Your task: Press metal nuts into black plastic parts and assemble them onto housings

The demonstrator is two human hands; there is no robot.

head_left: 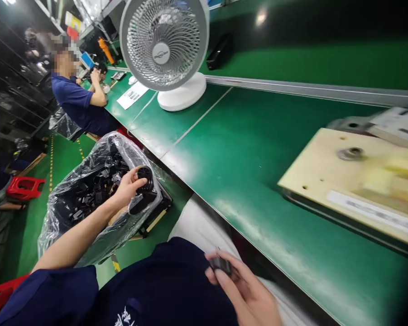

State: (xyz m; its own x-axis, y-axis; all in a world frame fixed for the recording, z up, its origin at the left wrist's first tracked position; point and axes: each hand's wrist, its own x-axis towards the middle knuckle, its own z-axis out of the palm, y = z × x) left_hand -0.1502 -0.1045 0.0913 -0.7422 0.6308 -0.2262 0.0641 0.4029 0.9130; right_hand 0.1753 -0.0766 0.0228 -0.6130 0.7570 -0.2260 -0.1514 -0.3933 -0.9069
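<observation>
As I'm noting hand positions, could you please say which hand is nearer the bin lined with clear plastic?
Left. The left hand is over the plastic-lined bin; the right hand is outside it, to the right, holding a small dark part.

Left arm (84, 228) extended, left fingers (132, 174) curled; right fingers (242, 268) bent in a pinch.

Crinkled plastic liner (105, 246), smooth glossy tabletop (231, 149)
</observation>
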